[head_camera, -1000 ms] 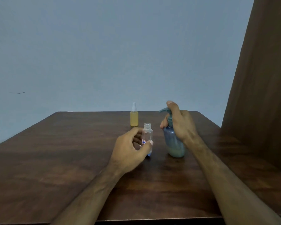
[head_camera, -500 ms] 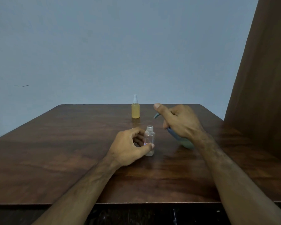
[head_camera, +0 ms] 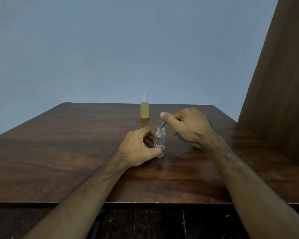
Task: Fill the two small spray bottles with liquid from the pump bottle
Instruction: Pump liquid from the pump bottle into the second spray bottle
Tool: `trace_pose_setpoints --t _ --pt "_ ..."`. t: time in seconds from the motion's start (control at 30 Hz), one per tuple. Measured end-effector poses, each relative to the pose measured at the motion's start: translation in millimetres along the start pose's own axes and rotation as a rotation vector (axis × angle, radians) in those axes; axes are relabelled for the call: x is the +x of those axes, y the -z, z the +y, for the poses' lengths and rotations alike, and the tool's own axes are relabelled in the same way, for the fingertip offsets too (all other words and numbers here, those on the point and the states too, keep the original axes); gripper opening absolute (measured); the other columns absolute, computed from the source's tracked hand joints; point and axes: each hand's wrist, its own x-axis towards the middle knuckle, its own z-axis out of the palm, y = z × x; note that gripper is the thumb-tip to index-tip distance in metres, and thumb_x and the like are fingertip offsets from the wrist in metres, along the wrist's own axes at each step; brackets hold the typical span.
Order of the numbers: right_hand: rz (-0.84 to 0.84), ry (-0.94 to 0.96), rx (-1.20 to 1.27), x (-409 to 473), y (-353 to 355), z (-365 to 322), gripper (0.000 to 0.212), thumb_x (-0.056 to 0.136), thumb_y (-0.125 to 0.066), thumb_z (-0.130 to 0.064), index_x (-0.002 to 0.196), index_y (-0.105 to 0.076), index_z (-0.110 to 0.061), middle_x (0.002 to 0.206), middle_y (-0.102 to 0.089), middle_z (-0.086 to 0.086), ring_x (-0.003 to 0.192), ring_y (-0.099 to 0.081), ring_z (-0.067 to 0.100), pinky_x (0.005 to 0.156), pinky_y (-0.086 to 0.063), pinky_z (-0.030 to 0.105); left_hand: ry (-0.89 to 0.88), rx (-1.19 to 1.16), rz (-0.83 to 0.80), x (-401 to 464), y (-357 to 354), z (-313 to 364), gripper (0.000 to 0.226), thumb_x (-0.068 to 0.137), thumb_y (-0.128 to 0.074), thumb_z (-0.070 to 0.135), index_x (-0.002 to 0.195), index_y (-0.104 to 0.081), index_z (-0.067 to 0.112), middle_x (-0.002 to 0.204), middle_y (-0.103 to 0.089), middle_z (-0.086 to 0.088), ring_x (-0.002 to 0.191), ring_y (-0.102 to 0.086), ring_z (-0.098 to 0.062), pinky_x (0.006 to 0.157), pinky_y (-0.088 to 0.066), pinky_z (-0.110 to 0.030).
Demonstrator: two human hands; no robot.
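Observation:
A small clear bottle (head_camera: 160,141) with no cap stands upright on the dark wooden table (head_camera: 67,152), and my left hand (head_camera: 138,149) grips it low on its side. My right hand (head_camera: 188,126) holds the blue pump bottle (head_camera: 192,144) tilted toward it, mostly hidden under my fingers. The pump's teal spout (head_camera: 162,125) points down at the clear bottle's open mouth. A second small spray bottle (head_camera: 144,108), full of yellow liquid and fitted with a white sprayer, stands upright at the far edge of the table.
A brown wooden panel (head_camera: 280,100) rises along the table's right side. A plain blue-grey wall stands behind the table. The table's front edge (head_camera: 145,203) runs close to my forearms, with dark floor below it.
My right hand has tipped the pump bottle from upright to leaning left, bringing its spout over the clear bottle's mouth. My left hand stays on the clear bottle.

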Motion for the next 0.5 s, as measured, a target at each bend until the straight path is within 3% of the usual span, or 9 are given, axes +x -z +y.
trace_pose_setpoints --t 0.13,0.5 --pt "0.008 0.005 -0.031 0 0 -3 0.089 0.081 -0.019 -0.080 0.072 -0.075 -0.011 0.072 -0.076 0.006 0.068 -0.069 0.025 0.076 -0.057 0.036 -0.006 0.004 0.001 0 0 -1 0.030 0.075 -0.086 0.031 0.097 -0.068 0.020 0.086 -0.074 0.006 0.074 -0.070 -0.006 0.064 -0.051 -0.014" --pt "0.024 0.029 -0.042 -5 0 -12 0.064 0.089 -0.030 -0.059 0.060 -0.069 -0.017 0.061 -0.071 0.000 0.066 -0.066 0.022 0.077 -0.055 0.036 -0.008 0.017 -0.007 1 0 -2 0.030 0.075 -0.086 0.034 0.096 -0.068 0.021 0.087 -0.074 0.006 0.077 -0.070 -0.005 0.064 -0.051 -0.012"
